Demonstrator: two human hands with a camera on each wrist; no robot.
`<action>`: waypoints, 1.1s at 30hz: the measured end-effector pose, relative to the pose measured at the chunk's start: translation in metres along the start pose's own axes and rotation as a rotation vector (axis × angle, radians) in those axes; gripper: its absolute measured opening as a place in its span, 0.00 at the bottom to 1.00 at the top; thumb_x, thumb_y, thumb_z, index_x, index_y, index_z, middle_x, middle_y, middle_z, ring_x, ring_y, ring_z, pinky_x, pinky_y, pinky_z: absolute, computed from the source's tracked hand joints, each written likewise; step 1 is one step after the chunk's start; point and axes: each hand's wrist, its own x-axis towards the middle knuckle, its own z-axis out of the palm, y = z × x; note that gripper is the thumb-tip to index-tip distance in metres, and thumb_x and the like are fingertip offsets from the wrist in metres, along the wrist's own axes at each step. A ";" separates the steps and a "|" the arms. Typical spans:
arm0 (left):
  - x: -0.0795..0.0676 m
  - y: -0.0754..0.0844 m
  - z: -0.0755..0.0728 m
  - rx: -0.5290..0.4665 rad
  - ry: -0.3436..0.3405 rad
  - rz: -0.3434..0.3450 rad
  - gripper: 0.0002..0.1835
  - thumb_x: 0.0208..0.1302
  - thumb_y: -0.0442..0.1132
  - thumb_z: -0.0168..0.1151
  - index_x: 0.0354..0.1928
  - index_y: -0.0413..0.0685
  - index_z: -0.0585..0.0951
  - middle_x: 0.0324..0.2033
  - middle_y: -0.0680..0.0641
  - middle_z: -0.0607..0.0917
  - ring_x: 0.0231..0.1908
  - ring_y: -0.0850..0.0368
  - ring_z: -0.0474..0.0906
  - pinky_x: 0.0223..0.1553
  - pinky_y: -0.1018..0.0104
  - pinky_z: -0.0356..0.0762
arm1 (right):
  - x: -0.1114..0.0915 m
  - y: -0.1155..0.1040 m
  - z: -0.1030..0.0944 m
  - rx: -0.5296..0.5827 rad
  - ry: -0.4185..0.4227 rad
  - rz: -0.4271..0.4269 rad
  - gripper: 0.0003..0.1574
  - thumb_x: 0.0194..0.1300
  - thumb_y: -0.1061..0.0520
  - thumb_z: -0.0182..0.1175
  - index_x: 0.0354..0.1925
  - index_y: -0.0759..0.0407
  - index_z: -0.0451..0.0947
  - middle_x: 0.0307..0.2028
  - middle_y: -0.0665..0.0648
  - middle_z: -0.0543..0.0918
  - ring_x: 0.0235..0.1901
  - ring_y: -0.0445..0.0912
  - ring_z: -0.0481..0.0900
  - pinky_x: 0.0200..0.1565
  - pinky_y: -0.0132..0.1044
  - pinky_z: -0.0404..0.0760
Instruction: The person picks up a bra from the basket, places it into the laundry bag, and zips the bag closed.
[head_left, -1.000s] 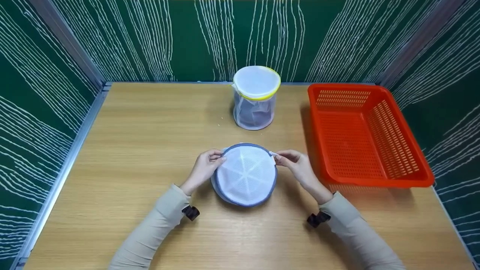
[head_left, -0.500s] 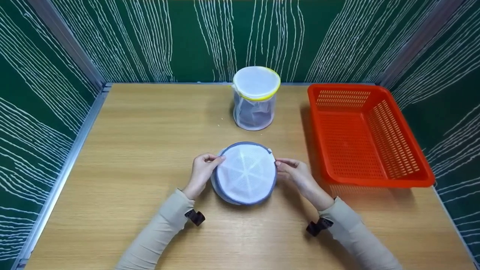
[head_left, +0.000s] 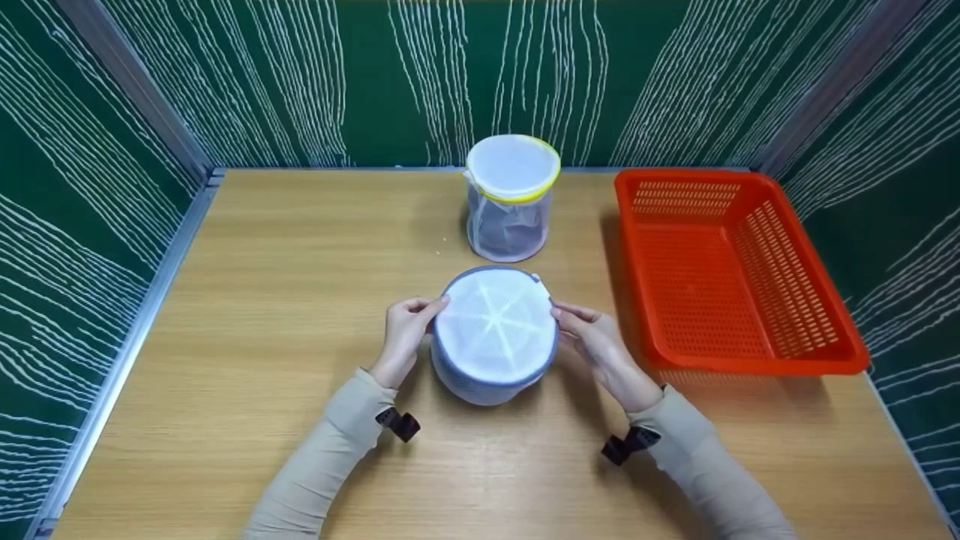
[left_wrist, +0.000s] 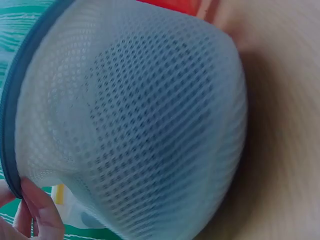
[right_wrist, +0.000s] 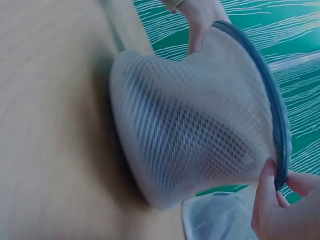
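A round white mesh laundry bag with blue-grey trim [head_left: 495,330] stands between the two hands at the middle of the table. The left hand [head_left: 405,334] pinches its top rim on the left side. On the opposite side the right hand [head_left: 596,341] pinches the same rim between thumb and fingers. From the left wrist view, the mesh wall [left_wrist: 150,115] bulges below the trim and its bottom is close to the wood. In the right wrist view the bag's side [right_wrist: 185,125] is creased inward near the rim.
Behind it stands a second mesh laundry bag with yellow trim [head_left: 514,202]. A red plastic basket [head_left: 750,364] sits to the right on the wooden table [head_left: 285,262]. Green panels with white lines [head_left: 375,82] wall in the back and sides.
Both hands have raised the bag's top rim, so the flattened bag now stands taller with its side wall showing. The right hand has shifted from the corner tab down along the rim.
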 end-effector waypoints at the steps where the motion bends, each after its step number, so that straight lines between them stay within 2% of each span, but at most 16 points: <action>1: 0.011 -0.013 -0.002 -0.036 -0.019 0.004 0.10 0.49 0.40 0.66 0.26 0.38 0.81 0.20 0.49 0.78 0.19 0.62 0.72 0.22 0.72 0.73 | -0.004 -0.007 0.006 0.010 0.022 0.004 0.17 0.54 0.60 0.62 0.44 0.63 0.78 0.33 0.51 0.82 0.33 0.42 0.79 0.41 0.33 0.78; 2: 0.008 -0.006 0.000 -0.040 -0.012 -0.012 0.10 0.49 0.40 0.66 0.26 0.38 0.81 0.20 0.49 0.79 0.18 0.62 0.72 0.22 0.71 0.73 | -0.005 -0.010 0.008 0.044 0.027 0.001 0.13 0.54 0.61 0.61 0.41 0.61 0.80 0.32 0.51 0.82 0.32 0.41 0.79 0.41 0.33 0.78; 4: 0.010 -0.003 0.003 -0.065 -0.008 -0.033 0.09 0.49 0.40 0.66 0.25 0.39 0.81 0.19 0.50 0.78 0.17 0.62 0.73 0.21 0.71 0.74 | -0.004 -0.016 0.011 0.109 0.029 -0.008 0.07 0.55 0.63 0.60 0.34 0.57 0.82 0.30 0.51 0.83 0.32 0.41 0.80 0.41 0.32 0.78; 5: 0.007 0.006 0.006 -0.065 0.011 -0.057 0.09 0.50 0.38 0.66 0.25 0.38 0.80 0.19 0.50 0.78 0.17 0.62 0.72 0.21 0.71 0.74 | -0.003 -0.018 0.011 0.135 0.029 -0.015 0.07 0.56 0.64 0.59 0.31 0.55 0.82 0.30 0.51 0.83 0.32 0.41 0.80 0.41 0.32 0.78; 7: 0.008 0.010 0.009 -0.089 0.017 -0.084 0.08 0.51 0.37 0.64 0.25 0.38 0.79 0.18 0.50 0.77 0.16 0.63 0.72 0.19 0.73 0.73 | 0.001 -0.022 0.012 0.192 0.030 -0.027 0.10 0.57 0.65 0.57 0.27 0.53 0.83 0.29 0.51 0.83 0.31 0.41 0.80 0.41 0.31 0.78; 8: 0.000 0.024 0.014 -0.089 0.035 -0.105 0.07 0.51 0.36 0.64 0.25 0.37 0.79 0.18 0.51 0.76 0.16 0.63 0.72 0.19 0.73 0.73 | 0.003 -0.023 0.012 0.224 0.029 -0.029 0.11 0.58 0.66 0.56 0.27 0.53 0.83 0.29 0.51 0.83 0.32 0.41 0.80 0.41 0.30 0.77; 10: -0.001 0.031 0.019 -0.105 0.046 -0.126 0.07 0.52 0.34 0.63 0.26 0.36 0.78 0.17 0.50 0.76 0.17 0.62 0.72 0.19 0.73 0.73 | 0.006 -0.027 0.012 0.271 0.040 -0.034 0.12 0.58 0.67 0.55 0.27 0.54 0.83 0.29 0.52 0.84 0.32 0.41 0.80 0.41 0.30 0.77; 13: 0.008 0.024 0.022 -0.156 0.015 -0.116 0.08 0.52 0.35 0.63 0.25 0.36 0.78 0.18 0.49 0.77 0.19 0.61 0.74 0.22 0.72 0.75 | 0.012 -0.031 0.012 0.330 0.061 -0.038 0.11 0.58 0.68 0.55 0.37 0.60 0.81 0.29 0.53 0.84 0.33 0.41 0.80 0.41 0.29 0.77; 16: 0.021 0.011 0.023 -0.209 -0.033 -0.086 0.08 0.50 0.37 0.65 0.26 0.38 0.79 0.20 0.49 0.79 0.22 0.60 0.76 0.24 0.70 0.77 | 0.017 -0.034 0.012 0.336 0.085 -0.043 0.21 0.58 0.67 0.55 0.51 0.67 0.72 0.31 0.52 0.83 0.35 0.41 0.80 0.44 0.29 0.76; 18: 0.023 0.010 0.025 -0.230 -0.043 -0.074 0.08 0.51 0.36 0.64 0.27 0.36 0.79 0.20 0.48 0.79 0.22 0.59 0.76 0.25 0.70 0.77 | 0.020 -0.036 0.012 0.322 0.094 -0.050 0.27 0.59 0.66 0.54 0.57 0.70 0.64 0.32 0.51 0.82 0.37 0.40 0.79 0.46 0.29 0.74; 19: 0.020 0.016 0.027 -0.228 -0.031 -0.078 0.07 0.52 0.34 0.62 0.28 0.34 0.79 0.20 0.48 0.78 0.22 0.59 0.75 0.25 0.70 0.76 | 0.022 -0.036 0.012 0.316 0.096 -0.054 0.29 0.60 0.66 0.53 0.59 0.70 0.61 0.33 0.51 0.82 0.38 0.40 0.78 0.48 0.29 0.73; 21: 0.020 0.019 0.030 -0.244 -0.039 -0.069 0.07 0.54 0.32 0.60 0.31 0.32 0.78 0.20 0.48 0.78 0.21 0.60 0.75 0.24 0.71 0.76 | 0.026 -0.037 0.012 0.314 0.100 -0.057 0.28 0.61 0.66 0.52 0.60 0.70 0.60 0.34 0.50 0.80 0.39 0.39 0.77 0.50 0.29 0.71; 23: 0.013 0.033 0.034 -0.246 -0.010 -0.084 0.07 0.55 0.29 0.57 0.33 0.28 0.77 0.20 0.48 0.77 0.21 0.60 0.74 0.23 0.72 0.75 | 0.029 -0.038 0.012 0.332 0.101 -0.067 0.28 0.61 0.66 0.50 0.60 0.70 0.60 0.36 0.51 0.79 0.39 0.39 0.77 0.52 0.30 0.70; 26: 0.014 0.037 0.037 -0.284 -0.013 -0.092 0.09 0.56 0.27 0.56 0.37 0.26 0.75 0.20 0.49 0.78 0.20 0.60 0.75 0.23 0.73 0.75 | 0.032 -0.040 0.012 0.347 0.102 -0.064 0.28 0.62 0.67 0.49 0.60 0.69 0.60 0.44 0.55 0.77 0.42 0.40 0.75 0.54 0.30 0.68; 30: 0.016 0.038 0.039 -0.318 -0.016 -0.091 0.13 0.55 0.26 0.56 0.42 0.23 0.73 0.20 0.49 0.78 0.21 0.61 0.76 0.25 0.73 0.76 | 0.035 -0.041 0.012 0.357 0.086 -0.063 0.28 0.63 0.66 0.48 0.61 0.67 0.58 0.58 0.59 0.67 0.49 0.43 0.71 0.55 0.29 0.66; 33: 0.018 0.037 0.039 -0.324 -0.022 -0.084 0.14 0.56 0.25 0.55 0.44 0.22 0.72 0.21 0.49 0.79 0.22 0.61 0.76 0.26 0.73 0.76 | 0.036 -0.041 0.013 0.372 0.077 -0.074 0.27 0.63 0.68 0.46 0.61 0.68 0.58 0.62 0.62 0.62 0.52 0.44 0.69 0.56 0.30 0.66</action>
